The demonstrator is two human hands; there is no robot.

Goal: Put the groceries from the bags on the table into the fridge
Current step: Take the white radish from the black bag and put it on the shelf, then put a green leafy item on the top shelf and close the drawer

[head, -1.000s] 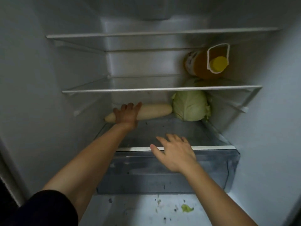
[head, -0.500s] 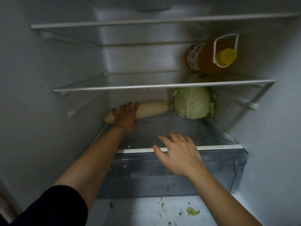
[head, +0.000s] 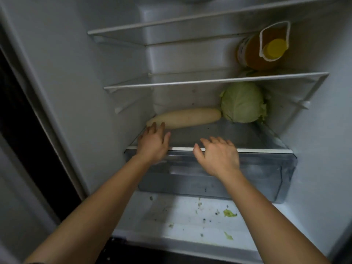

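Note:
A long pale white radish (head: 186, 118) lies across the back of the fridge's lowest shelf (head: 262, 150), its right end against a green cabbage (head: 242, 102). On the shelf above stands a bottle of amber oil (head: 261, 52) with a yellow cap. My left hand (head: 153, 142) hovers open over the shelf's front left, fingertips just short of the radish's left end. My right hand (head: 218, 157) is open, palm down, over the shelf's front edge, holding nothing.
A grey see-through drawer (head: 266, 178) sits under the lowest shelf. The fridge floor (head: 182, 216) in front carries green leaf scraps and crumbs. Two glass shelves (head: 209, 80) above are bare on the left. The dark door edge (head: 22, 130) stands at the left.
My left hand has let go of the radish and drawn back toward the shelf's front. The radish stays lying at the back. The view has shifted to the left and back.

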